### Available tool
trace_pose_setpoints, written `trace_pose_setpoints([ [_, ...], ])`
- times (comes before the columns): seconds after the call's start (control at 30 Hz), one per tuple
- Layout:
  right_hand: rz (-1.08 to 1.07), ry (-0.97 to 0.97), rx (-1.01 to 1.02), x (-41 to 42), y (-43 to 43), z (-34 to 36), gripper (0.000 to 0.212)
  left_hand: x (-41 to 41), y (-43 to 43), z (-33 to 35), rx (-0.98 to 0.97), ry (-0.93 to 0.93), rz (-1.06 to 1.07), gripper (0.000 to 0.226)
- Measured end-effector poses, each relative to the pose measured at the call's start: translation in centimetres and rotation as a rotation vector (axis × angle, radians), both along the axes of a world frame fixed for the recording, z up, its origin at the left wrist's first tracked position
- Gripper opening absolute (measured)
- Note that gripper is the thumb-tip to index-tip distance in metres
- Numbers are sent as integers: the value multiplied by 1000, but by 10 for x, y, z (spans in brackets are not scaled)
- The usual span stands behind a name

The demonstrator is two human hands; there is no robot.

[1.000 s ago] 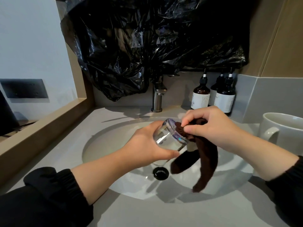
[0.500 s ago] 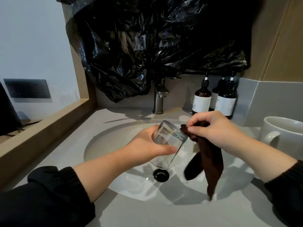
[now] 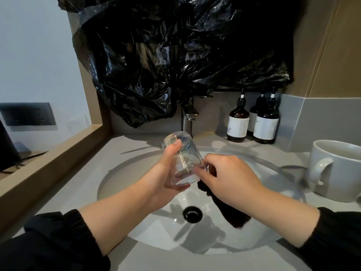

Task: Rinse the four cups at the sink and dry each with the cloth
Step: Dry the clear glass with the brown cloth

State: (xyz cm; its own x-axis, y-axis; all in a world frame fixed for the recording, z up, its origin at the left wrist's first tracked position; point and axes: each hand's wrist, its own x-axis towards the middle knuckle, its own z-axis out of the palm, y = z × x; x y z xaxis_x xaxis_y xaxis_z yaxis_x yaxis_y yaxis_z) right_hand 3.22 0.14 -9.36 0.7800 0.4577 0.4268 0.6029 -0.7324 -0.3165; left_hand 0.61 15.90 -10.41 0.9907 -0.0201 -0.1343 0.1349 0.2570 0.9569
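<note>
My left hand (image 3: pixel 166 173) grips a clear glass cup (image 3: pixel 181 153) over the white sink basin (image 3: pixel 121 173), with the cup's base tilted up and away from me and its mouth toward me. My right hand (image 3: pixel 230 177) holds a dark brown cloth (image 3: pixel 234 214) and touches the rim of the cup. The cloth hangs down below that hand over the basin. A white mug (image 3: pixel 340 169) stands on the counter at the right.
A chrome faucet (image 3: pixel 188 120) rises behind the basin, under a crumpled black plastic sheet (image 3: pixel 175 55). Three brown pump bottles (image 3: pixel 254 122) stand at the back right. The drain (image 3: pixel 192 214) lies in the basin. A wooden ledge (image 3: pixel 48 161) borders the counter's left side.
The cup has been turned over, its base now up and away and its mouth toward me. My right hand with the cloth has dropped from the far end to the near rim.
</note>
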Motion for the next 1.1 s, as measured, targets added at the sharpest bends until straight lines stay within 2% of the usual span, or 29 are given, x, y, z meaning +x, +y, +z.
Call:
trace_pose_setpoints([
  [0.07,-21,-127,-35,2,0,1,28,1,0,-2,-19,35,-34,60],
  [0.17,-60,-159,-71,8,-6,6,27,4,2,-5,-5,102,-84,90],
  [0.27,-94,-142,-117,16,-15,13,32,8,7,-6,123,49,-143,94],
  [0.47,-42,-75,-240,25,-36,24,33,8,25,-8,887,-362,-104,119],
  [0.57,1,-54,-286,22,-37,25,34,4,21,-8,1161,-489,-141,125],
  [0.63,28,-29,-295,20,-35,25,32,5,19,-11,1270,-560,-161,122],
  [0.83,94,44,-195,21,-33,20,30,7,19,-13,1232,-551,-104,92],
  [0.97,67,197,-20,29,-35,18,34,3,15,-8,1236,-522,-31,89],
  [1.03,-24,336,140,36,-41,26,41,3,14,-6,1221,-507,35,87],
  [1.1,-141,473,445,39,-47,34,38,2,13,-6,1226,-475,71,84],
])
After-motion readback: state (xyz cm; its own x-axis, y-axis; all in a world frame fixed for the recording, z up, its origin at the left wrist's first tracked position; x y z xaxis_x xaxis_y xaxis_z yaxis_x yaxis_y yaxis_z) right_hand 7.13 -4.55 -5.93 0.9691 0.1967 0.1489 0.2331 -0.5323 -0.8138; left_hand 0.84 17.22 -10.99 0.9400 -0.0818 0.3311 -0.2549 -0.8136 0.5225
